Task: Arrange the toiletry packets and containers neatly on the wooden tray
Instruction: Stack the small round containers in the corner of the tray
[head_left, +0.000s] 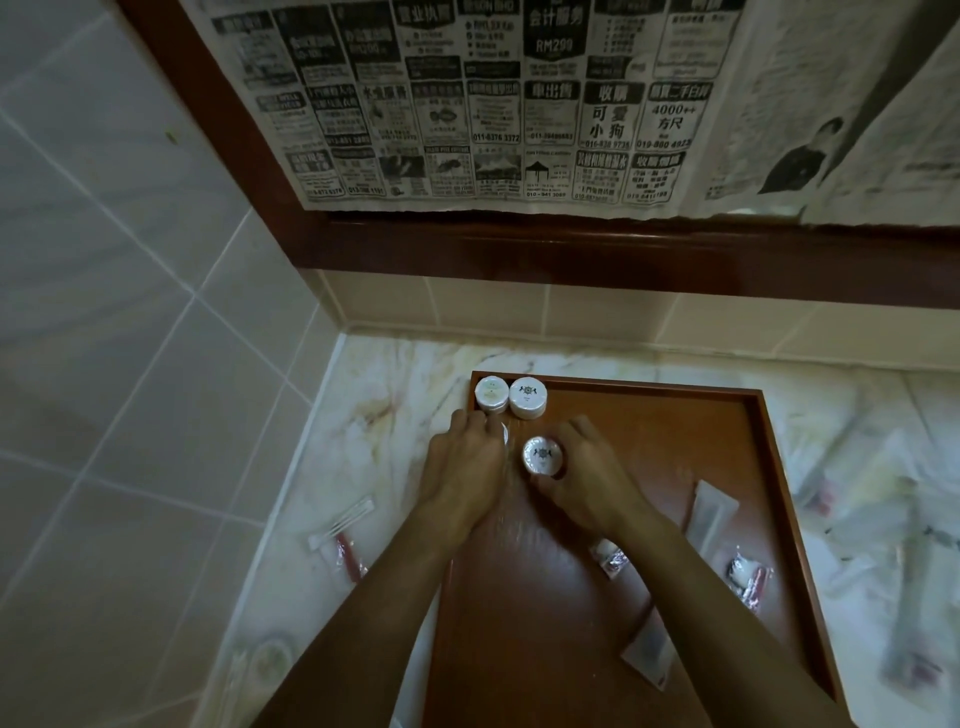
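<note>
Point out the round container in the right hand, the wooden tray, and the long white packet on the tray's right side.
round container (543, 455), head view, printed lid.
wooden tray (649, 441), head view, bare floor.
long white packet (709, 519), head view, middle.

Sheets of newspaper (467, 98) are hanging over a dark brown wooden frame (571, 249) on the wall, pale square wall tiles (119, 322) are running down the left side, and a shiny marble tabletop (384, 395) is lying below them.

Reddish-brown wooden tray (675, 415); white round containers (528, 397) with dark emblems; cream marble countertop (374, 415) veined yellow; black-and-white newspaper (467, 104) on the far wall.
</note>
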